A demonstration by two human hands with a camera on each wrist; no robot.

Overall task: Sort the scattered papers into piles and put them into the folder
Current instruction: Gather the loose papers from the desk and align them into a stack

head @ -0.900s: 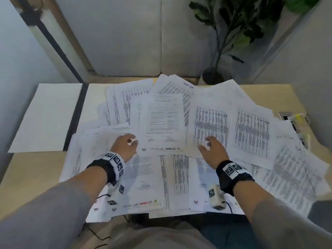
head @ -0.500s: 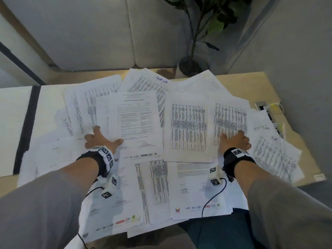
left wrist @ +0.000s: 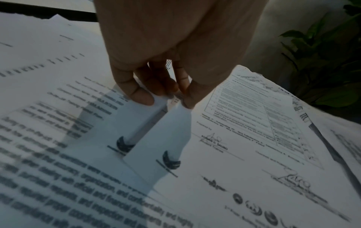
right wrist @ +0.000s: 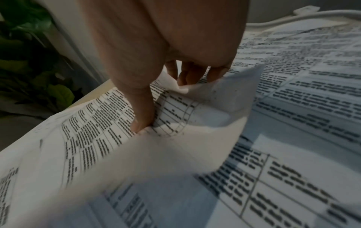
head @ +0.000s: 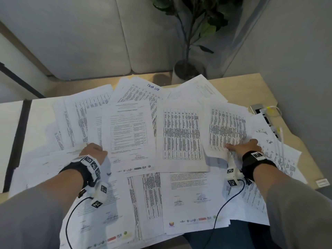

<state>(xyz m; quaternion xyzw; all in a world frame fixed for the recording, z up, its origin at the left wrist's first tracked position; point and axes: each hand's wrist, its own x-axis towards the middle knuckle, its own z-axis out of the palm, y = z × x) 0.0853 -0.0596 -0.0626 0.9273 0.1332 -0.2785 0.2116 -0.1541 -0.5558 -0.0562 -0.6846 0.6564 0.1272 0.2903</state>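
- Scattered papers [head: 181,198] lie overlapping across most of the tabletop [head: 265,90]; some near sheets hang over its near edge.
- The right hand [head: 246,147] pinches the lower corner of a table-printed sheet [head: 226,126], thumb on top and fingers curled beneath; that corner is lifted and buckled.
- The left hand [head: 94,152], fingers curled, grips the left edge of a form sheet [head: 127,133].
- A white folder [head: 10,133] with a dark spine lies open at far left.
- A potted plant [head: 190,33] stands behind the tabletop.
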